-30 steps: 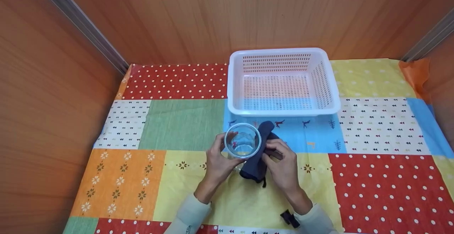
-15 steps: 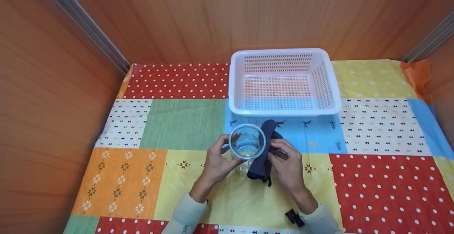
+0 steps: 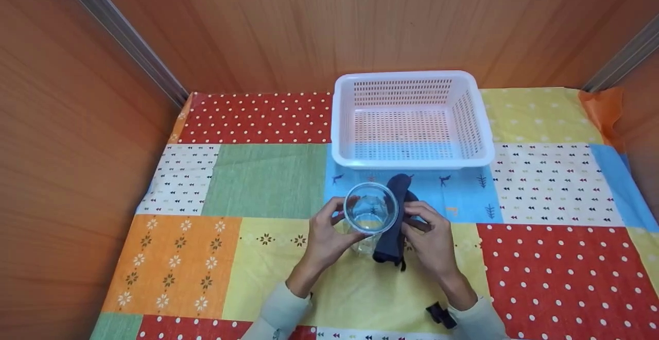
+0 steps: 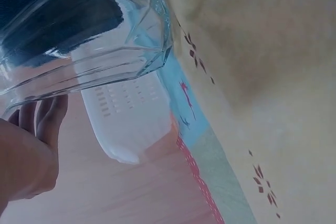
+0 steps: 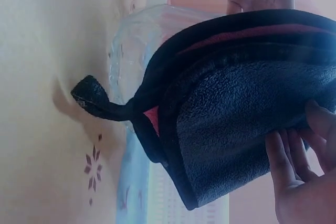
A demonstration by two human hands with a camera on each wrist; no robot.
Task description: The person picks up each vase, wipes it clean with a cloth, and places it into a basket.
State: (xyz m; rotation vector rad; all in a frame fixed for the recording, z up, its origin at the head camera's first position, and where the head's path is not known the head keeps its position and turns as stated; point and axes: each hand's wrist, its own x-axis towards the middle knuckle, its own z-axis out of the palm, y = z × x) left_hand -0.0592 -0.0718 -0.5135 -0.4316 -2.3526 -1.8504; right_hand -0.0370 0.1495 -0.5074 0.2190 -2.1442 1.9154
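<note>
A clear glass jar [image 3: 369, 224] is held near its rim by my left hand [image 3: 325, 237], thumb in front and fingers round the far side. Its open mouth faces up toward the head camera, and the inside shows nothing. Against the jar's right side lies a folded dark grey towel [image 3: 394, 232] with black edging. My right hand [image 3: 433, 242] pinches that towel between thumb and fingers. In the right wrist view the towel [image 5: 226, 114] shows a fuzzy surface, pink inner layers and a black hanging loop. The jar's faceted base [image 4: 152, 40] appears in the left wrist view.
A white plastic basket [image 3: 412, 164] with slotted walls stands behind the hands, nothing in it. Patchwork cloth [image 3: 267, 180] covers the table. Wooden panels [image 3: 329, 26] rise at the back and sides. A small black strap [image 3: 441, 315] hangs by the right sleeve.
Both hands have shifted a little to the right, carrying the jar and towel along. The towel stays against the jar's right side. The basket has not moved.
</note>
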